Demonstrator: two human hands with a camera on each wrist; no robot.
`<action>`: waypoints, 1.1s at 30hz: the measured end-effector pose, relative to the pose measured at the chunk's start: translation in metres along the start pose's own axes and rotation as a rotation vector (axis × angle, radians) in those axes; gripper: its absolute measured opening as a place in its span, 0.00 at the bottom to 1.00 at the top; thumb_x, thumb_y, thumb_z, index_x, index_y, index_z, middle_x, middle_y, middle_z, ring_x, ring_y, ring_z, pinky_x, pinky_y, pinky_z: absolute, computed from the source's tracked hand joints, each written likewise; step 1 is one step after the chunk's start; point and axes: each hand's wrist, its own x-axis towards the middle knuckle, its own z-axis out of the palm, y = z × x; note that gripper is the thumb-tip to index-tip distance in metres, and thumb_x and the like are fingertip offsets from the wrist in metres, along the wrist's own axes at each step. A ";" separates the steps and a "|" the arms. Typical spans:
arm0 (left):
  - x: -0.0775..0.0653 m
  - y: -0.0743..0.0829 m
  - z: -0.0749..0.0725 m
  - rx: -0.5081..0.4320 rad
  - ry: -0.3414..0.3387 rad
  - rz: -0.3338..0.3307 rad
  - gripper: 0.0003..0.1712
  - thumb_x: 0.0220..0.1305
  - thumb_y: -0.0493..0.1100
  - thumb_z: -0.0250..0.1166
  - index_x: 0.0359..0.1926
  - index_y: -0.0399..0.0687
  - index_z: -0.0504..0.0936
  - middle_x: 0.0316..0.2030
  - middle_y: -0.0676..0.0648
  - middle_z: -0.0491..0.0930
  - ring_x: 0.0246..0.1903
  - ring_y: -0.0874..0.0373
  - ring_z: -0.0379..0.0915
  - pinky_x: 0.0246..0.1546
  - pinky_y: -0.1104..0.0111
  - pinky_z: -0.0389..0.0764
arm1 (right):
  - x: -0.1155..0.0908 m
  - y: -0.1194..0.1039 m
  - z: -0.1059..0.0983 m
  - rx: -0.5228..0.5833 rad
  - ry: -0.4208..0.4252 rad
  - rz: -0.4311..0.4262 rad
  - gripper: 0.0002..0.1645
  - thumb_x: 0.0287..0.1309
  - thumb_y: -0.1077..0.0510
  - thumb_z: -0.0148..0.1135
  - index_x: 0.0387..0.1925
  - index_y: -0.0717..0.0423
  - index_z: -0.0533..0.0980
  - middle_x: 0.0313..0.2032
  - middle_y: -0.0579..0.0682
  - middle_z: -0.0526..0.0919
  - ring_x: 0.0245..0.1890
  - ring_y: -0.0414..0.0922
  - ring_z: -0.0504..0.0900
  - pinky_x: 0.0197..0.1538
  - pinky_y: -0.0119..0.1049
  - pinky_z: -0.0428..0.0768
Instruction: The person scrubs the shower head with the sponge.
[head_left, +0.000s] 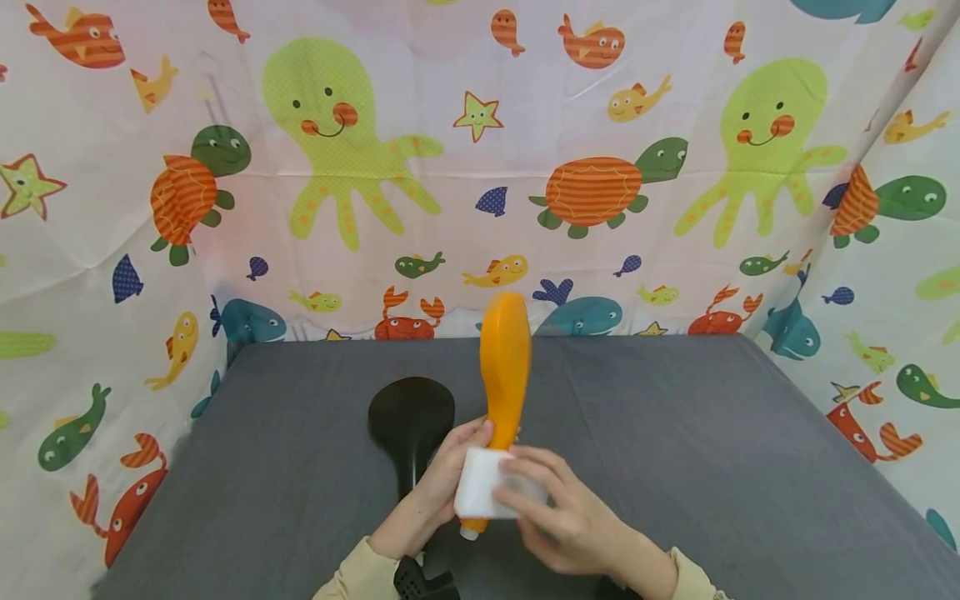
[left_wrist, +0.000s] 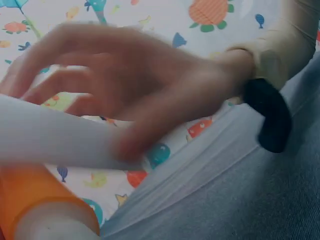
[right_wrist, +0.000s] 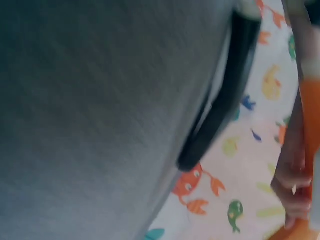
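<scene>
In the head view, my left hand [head_left: 438, 479] grips an orange spoon-shaped utensil [head_left: 505, 358] by its handle, broad head up. A small pale tip [head_left: 469, 533] ends the handle at the bottom. My right hand [head_left: 566, 512], blurred, holds a white block-like sponge [head_left: 477, 485] against the front of that handle. Seen from the left wrist, the sponge [left_wrist: 55, 132] lies between the thumb and fingers of the right hand [left_wrist: 125, 75], across the orange handle [left_wrist: 40, 195]. Left fingers [right_wrist: 292, 192] show round the handle at the right wrist view's edge.
A black spoon-like utensil [head_left: 411, 417] lies on the grey cloth-covered table [head_left: 675, 442], just left of my hands. Its handle is partly hidden behind my left forearm. A white curtain [head_left: 480, 225] with sea-animal prints hangs behind the table and along both sides.
</scene>
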 end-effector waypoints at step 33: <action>0.002 -0.002 -0.001 0.013 -0.033 0.110 0.14 0.71 0.38 0.48 0.47 0.50 0.79 0.39 0.52 0.78 0.35 0.62 0.73 0.39 0.73 0.77 | 0.009 0.021 -0.012 -0.128 0.075 0.066 0.21 0.60 0.57 0.50 0.52 0.63 0.72 0.54 0.69 0.68 0.55 0.63 0.67 0.60 0.43 0.67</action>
